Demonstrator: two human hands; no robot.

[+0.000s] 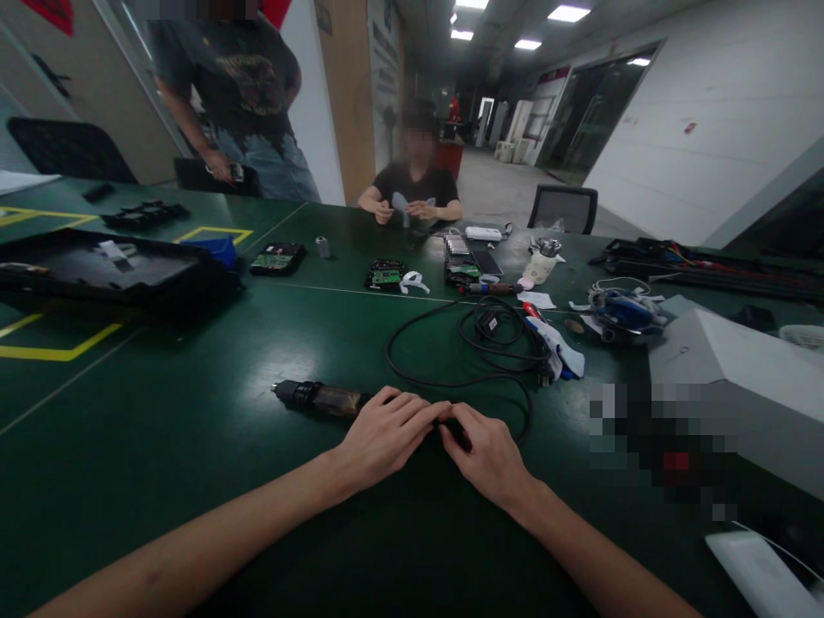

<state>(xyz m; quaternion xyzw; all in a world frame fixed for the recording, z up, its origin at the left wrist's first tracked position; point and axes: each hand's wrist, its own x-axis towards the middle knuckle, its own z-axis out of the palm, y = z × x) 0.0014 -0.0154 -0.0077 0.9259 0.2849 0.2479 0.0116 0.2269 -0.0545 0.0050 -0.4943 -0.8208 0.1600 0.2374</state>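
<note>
A dark electric screwdriver [318, 398] lies on the green table [193, 403], its tip pointing left. My left hand [386, 432] rests over its rear part, fingers curled on the body. My right hand [486, 451] closes on the tool's cable end, right where the black cable [451, 343] leaves it and loops away across the table. The two hands' fingertips touch.
A black tray [109, 275] sits at the left, circuit boards [386, 275] and small parts in the middle, a grey box [727, 360] at the right. One person sits across the table, another stands at the far left. Yellow tape lines mark the tabletop.
</note>
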